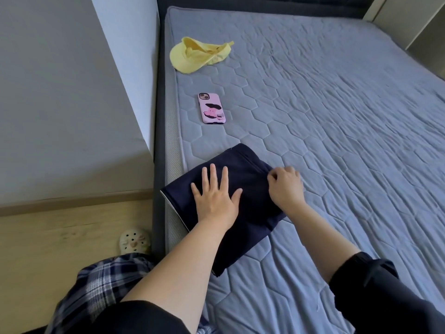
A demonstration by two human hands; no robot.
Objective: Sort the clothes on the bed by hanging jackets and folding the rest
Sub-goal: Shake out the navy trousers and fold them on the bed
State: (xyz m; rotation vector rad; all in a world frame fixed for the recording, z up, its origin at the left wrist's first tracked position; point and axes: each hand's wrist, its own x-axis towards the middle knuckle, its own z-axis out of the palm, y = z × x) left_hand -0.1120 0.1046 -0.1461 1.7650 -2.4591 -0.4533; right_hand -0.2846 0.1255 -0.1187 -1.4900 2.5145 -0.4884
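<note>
Lying beyond the hands on the bed, a pink phone and, farther off, a yellow cap are sitting well apart from the work. The left hand is pressing flat, fingers straight and spread, on the folded navy garment. Just beside it, the right hand is curling its fingers, pinching the garment's right edge. The left forearm is covering part of the garment, and its type is hard to make out.

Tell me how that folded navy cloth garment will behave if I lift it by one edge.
The folded navy cloth garment will probably flop and unfold, being soft layered fabric. Likely light too, lying thin under the flat left hand. Pushed, it may bunch on the quilted grey mattress.
</note>
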